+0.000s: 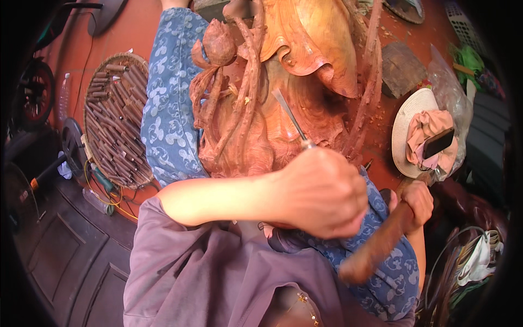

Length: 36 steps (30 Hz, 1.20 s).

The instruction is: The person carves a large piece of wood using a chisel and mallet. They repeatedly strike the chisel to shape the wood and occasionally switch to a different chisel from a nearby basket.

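My left hand [324,191] is closed in a fist around a chisel [290,115]. The chisel's handle is mostly hidden in the fist, and its thin metal blade slants up and left over a large wood carving [297,109] of leaves, stems and a bud. Whether the tip touches the wood I cannot tell. My right hand [418,203], to the right, is wrapped round a wooden mallet [376,245]. The mallet is club-shaped, slants down and left over my blue patterned trouser leg, and is blurred. Between my legs stands the carving.
A round basket [87,117] on the left is full of chisels or similar handled tools [117,120]. To the right lie a straw hat [403,131] with peach cloth and a phone [438,143] on it, and a wood block [402,68]. Cables [482,245] hang lower right.
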{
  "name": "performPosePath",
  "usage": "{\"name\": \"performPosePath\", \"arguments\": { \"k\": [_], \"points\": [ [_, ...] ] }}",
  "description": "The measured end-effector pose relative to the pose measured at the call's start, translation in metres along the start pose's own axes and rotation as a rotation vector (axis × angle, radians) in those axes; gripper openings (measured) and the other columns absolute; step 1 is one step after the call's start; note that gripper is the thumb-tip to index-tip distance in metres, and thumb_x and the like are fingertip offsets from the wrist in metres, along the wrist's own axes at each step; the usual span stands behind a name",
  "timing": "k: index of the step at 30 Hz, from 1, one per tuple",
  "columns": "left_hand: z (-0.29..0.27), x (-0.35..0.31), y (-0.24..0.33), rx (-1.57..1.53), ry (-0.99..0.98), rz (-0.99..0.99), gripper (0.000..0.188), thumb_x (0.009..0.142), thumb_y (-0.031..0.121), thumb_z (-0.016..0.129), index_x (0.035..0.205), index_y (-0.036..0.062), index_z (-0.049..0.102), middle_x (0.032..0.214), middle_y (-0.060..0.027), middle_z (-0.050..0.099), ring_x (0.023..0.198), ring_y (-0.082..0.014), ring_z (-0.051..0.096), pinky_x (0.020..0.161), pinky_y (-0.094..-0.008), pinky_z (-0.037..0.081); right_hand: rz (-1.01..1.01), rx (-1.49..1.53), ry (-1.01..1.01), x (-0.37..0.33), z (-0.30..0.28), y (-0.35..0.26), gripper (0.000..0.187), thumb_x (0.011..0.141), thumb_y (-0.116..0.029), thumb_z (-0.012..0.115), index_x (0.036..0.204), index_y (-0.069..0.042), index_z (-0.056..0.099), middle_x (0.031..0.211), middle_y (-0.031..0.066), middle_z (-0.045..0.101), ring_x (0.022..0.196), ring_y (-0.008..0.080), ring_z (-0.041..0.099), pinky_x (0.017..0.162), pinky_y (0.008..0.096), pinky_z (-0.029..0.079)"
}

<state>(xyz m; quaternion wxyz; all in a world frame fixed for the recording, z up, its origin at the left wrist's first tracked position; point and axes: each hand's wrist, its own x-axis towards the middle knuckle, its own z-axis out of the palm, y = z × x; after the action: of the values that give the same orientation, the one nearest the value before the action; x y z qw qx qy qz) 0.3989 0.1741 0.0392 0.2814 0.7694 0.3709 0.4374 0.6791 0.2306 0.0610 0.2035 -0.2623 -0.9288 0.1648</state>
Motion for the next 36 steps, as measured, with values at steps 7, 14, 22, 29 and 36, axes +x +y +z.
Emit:
{"name": "performPosePath", "arguments": {
  "k": [7, 14, 22, 29, 36],
  "points": [
    [0.003, -0.017, 0.019, -0.338, -0.028, 0.017, 0.029, 0.078, 0.023, 0.064, 0.057, 0.0096, 0.051, 0.058, -0.003, 0.047, 0.052, -0.0221, 0.053, 0.045, -0.0352, 0.041, -0.006, 0.086, -0.005, 0.016, -0.01, -0.015, 0.033, 0.067, -0.005, 0.082, 0.074, -0.004, 0.05, 0.065, 0.0092, 0.054, 0.055, 0.0261, 0.054, 0.055, 0.038, 0.048],
    [-0.001, -0.019, 0.01, -0.4, -0.035, -0.006, 0.028, 0.077, 0.021, 0.062, 0.055, 0.009, 0.049, 0.057, -0.0038, 0.047, 0.05, -0.0248, 0.053, 0.044, -0.0382, 0.04, -0.022, 0.063, -0.019, 0.025, -0.015, -0.026, 0.044, 0.064, -0.02, 0.09, 0.073, -0.005, 0.05, 0.064, 0.0081, 0.054, 0.056, 0.025, 0.055, 0.056, 0.0388, 0.05],
    [-0.007, -0.017, 0.003, -0.443, -0.017, -0.05, 0.027, 0.076, 0.02, 0.061, 0.056, 0.0082, 0.047, 0.056, -0.0055, 0.045, 0.05, -0.0265, 0.052, 0.043, -0.0402, 0.039, -0.117, -0.077, -0.112, 0.036, -0.022, -0.025, 0.037, 0.069, -0.01, 0.085, 0.073, -0.004, 0.048, 0.064, 0.0093, 0.053, 0.056, 0.0265, 0.055, 0.057, 0.0398, 0.052],
    [-0.008, -0.02, -0.003, -0.447, -0.029, -0.01, 0.025, 0.073, 0.02, 0.06, 0.055, 0.0081, 0.047, 0.056, -0.0053, 0.045, 0.05, -0.0269, 0.052, 0.043, -0.0403, 0.039, -0.09, -0.142, -0.074, 0.032, -0.019, -0.027, 0.028, 0.07, -0.003, 0.08, 0.079, -0.002, 0.053, 0.067, 0.0107, 0.055, 0.058, 0.0287, 0.056, 0.059, 0.0412, 0.052],
    [-0.003, -0.017, -0.008, -0.303, -0.033, 0.033, 0.025, 0.072, 0.02, 0.062, 0.055, 0.0092, 0.048, 0.056, -0.0036, 0.046, 0.05, -0.0251, 0.053, 0.043, -0.0387, 0.041, -0.116, -0.149, -0.095, 0.025, -0.023, -0.023, 0.028, 0.07, -0.002, 0.08, 0.08, -0.001, 0.054, 0.067, 0.0117, 0.055, 0.058, 0.0297, 0.056, 0.059, 0.0411, 0.053]
  ]
}}
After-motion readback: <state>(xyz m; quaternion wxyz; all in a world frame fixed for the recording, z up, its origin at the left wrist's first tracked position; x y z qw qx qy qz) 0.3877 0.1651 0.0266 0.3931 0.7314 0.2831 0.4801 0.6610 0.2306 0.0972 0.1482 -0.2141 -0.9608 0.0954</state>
